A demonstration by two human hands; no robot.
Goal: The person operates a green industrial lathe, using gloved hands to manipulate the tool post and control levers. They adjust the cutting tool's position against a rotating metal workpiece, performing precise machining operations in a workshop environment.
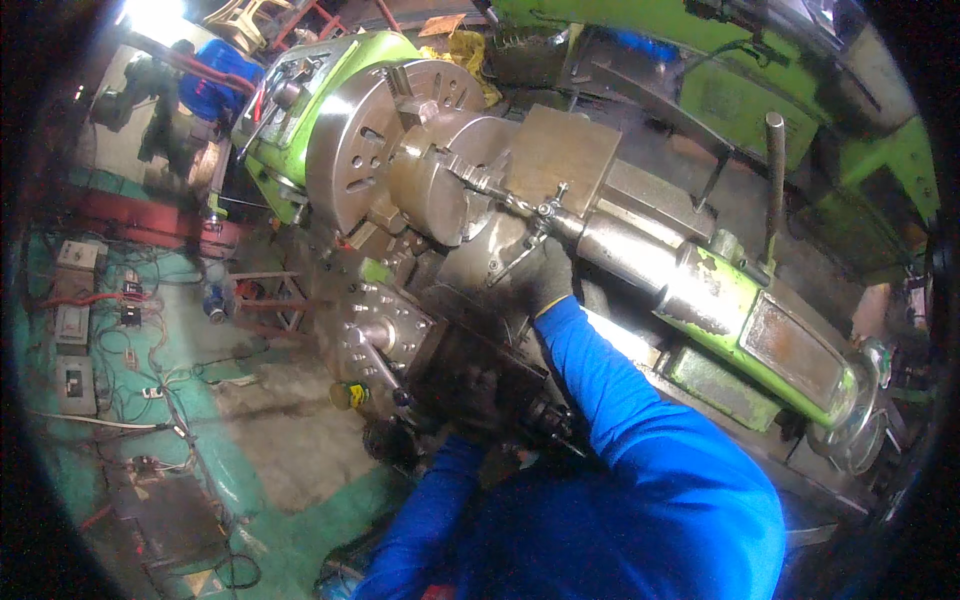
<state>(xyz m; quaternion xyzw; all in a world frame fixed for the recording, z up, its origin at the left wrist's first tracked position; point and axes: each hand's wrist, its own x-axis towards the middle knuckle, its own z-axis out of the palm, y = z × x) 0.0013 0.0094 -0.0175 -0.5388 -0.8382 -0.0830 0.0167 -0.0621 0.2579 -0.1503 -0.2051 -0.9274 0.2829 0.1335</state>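
Observation:
My right hand (548, 276), in a dark glove with a yellowish cuff, reaches to the cross-handled metal tool (545, 212) between the lathe's tailstock quill (625, 250) and the round steel workpiece (425, 185). It is at or right beside the tool's lower bar; its fingers blend into the dark metal, so their grip does not show. The workpiece sits in the jaws of the large chuck (340, 145). My left forearm, in a blue sleeve (425, 515), runs to the dark area below the tool post (385, 325); the left hand itself cannot be made out there.
A flat steel plate (565, 150) lies behind the tool. The green tailstock (740, 330) with its handwheel (850, 430) stands to the right, with an upright lever (775, 190) behind it. Cables and electrical boxes (75, 325) lie on the green floor at left.

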